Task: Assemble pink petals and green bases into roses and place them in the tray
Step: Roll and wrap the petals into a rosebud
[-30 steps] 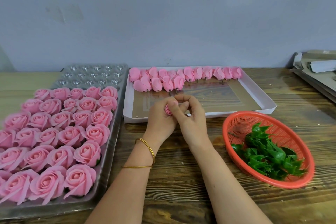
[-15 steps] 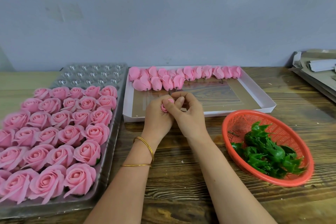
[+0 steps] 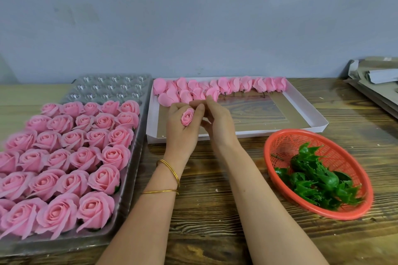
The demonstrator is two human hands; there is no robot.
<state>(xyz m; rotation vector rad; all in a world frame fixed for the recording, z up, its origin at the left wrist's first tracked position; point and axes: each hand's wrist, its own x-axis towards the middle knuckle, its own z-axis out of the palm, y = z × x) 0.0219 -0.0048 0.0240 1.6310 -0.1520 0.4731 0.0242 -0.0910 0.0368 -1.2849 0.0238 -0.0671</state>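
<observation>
My left hand (image 3: 183,133) holds a small pink rosebud (image 3: 187,116) upright between its fingers, over the front of the white box (image 3: 301,129). My right hand (image 3: 218,123) is beside it, fingers curled, with its index fingertip touching a loose pink petal (image 3: 213,93) in the front row of petals (image 3: 245,85). Whether it pinches that petal is hidden. Finished pink roses (image 3: 81,157) fill most of the clear plastic tray (image 3: 135,157) on the left. Green bases (image 3: 318,180) lie in the red basket (image 3: 280,142) on the right.
Empty cells (image 3: 112,88) remain at the tray's far end. A pile of grey cardboard (image 3: 374,79) sits at the back right. A grey wall stands right behind the wooden table (image 3: 215,221).
Both hands moved away from me, over the white box. My right hand came off the rosebud and reached to the petal row; the bud now shows in my left hand.
</observation>
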